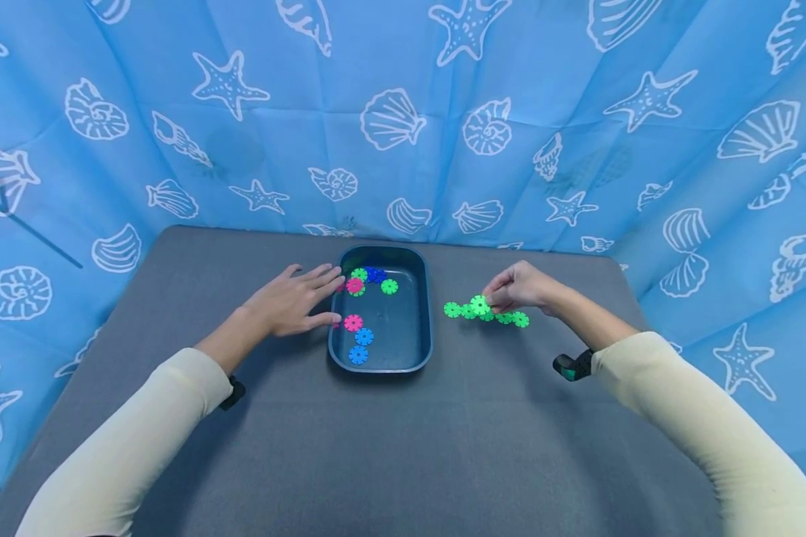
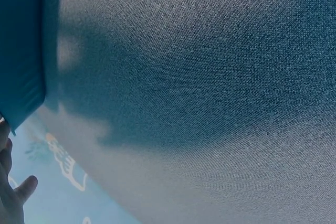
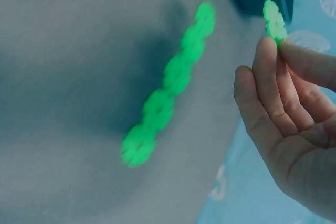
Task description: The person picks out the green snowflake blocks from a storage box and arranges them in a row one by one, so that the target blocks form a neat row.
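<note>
My right hand [image 1: 520,287] pinches green notched plastic discs [image 3: 274,22] between thumb and fingertips; the right wrist view shows two overlapping there. They are held up over a row of linked green discs [image 3: 158,109] lying on the table. Fingers of my left hand [image 1: 292,302] are spread and fairly straight at the left rim of a dark blue tray [image 1: 399,328]. Along that side of the tray lie pink discs [image 1: 353,323], blue discs [image 1: 358,355] and dark blue discs [image 1: 374,274]. A green disc [image 1: 389,286] lies farther in.
Grey cloth covers the table [image 1: 389,447]. Behind it and at both sides hangs a blue curtain [image 1: 430,67] printed with white shells and starfish. A dark wrist strap [image 1: 572,365] sits below the right sleeve's cuff.
</note>
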`<state>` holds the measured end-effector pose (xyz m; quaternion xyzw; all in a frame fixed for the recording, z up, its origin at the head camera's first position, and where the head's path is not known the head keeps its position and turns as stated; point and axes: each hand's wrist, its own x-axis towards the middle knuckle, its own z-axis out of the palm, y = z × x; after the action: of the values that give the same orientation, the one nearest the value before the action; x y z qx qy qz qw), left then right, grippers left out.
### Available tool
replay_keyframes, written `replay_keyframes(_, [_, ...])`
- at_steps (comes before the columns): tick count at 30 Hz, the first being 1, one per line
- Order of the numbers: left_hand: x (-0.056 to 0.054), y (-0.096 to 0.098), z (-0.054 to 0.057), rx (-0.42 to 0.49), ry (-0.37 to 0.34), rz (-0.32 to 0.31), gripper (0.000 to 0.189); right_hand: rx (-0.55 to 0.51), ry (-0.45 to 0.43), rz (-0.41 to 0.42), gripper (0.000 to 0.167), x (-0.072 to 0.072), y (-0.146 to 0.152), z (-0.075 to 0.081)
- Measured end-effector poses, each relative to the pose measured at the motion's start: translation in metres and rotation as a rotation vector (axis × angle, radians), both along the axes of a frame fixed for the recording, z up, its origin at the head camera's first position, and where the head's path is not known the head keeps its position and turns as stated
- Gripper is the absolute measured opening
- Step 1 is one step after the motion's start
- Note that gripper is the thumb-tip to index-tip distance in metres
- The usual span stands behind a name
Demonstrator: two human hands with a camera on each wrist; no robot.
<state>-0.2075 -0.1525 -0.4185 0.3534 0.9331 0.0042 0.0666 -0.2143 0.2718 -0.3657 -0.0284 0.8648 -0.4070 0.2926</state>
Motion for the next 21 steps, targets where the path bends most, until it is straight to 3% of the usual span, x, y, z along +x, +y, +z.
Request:
replay_keyframes(9, [0.001,0.001,-0.001,-0.004,-0.004,0.009,0.080,-0.029,0.059,-0.256,0.029,0.011,0.053,-0.025])
replay_keyframes(21, [-0.001,0.000,-0.002,-0.001,-0.003,0.003,0.080,-0.026,0.064,-0.417,0.033,0.020,0.107,-0.059])
